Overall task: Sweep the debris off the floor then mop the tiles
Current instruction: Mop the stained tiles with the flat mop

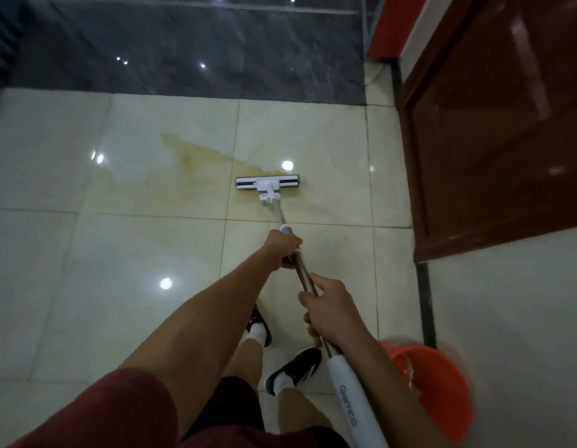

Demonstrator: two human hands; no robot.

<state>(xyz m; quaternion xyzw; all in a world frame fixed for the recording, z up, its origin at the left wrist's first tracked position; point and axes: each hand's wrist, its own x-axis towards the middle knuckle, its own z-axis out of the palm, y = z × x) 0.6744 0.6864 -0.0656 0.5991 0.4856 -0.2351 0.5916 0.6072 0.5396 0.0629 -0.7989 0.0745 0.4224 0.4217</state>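
A flat mop head (268, 183), white with dark strips, lies on the cream floor tiles (151, 247) at the right end of a yellowish smear (196, 153). Its metal pole (302, 273) slants back toward me. My left hand (282, 252) grips the pole farther down, just below a grey collar. My right hand (329, 307) grips it nearer me, above the white handle sleeve (348, 392). No loose debris shows on the tiles.
An orange bucket (435, 379) stands at my right on the floor. A dark red wooden door (494, 130) stands open on the right. A dark marble strip (190, 50) runs across the far side. My shoes (293, 370) are below the pole.
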